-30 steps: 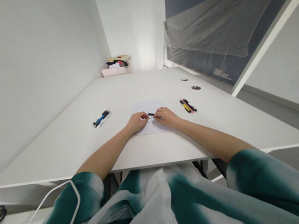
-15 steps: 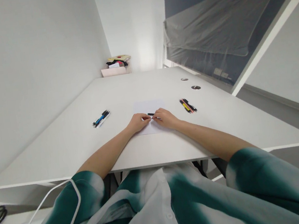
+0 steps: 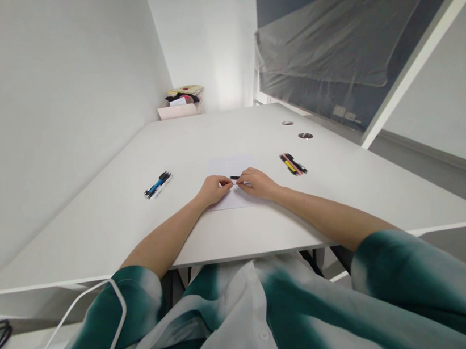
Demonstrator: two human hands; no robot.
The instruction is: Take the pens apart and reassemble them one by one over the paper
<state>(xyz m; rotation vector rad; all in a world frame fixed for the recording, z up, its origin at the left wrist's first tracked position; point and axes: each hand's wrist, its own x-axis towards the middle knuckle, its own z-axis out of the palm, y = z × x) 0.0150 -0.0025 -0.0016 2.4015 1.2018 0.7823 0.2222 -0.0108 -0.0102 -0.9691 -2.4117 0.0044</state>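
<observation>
White table (image 3: 241,233); slim, dark, straight stick (image 3: 235,184) between fingers (image 3: 245,177).

Light was soft and bright.
The back wall (image 3: 207,40) glowed at upper centre; wide-angle distortion stretched the lower corners.

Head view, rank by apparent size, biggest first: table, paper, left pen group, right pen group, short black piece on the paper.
1. Table
2. Paper
3. Left pen group and right pen group: too alike to rank
4. Black piece, as far as it shows
</observation>
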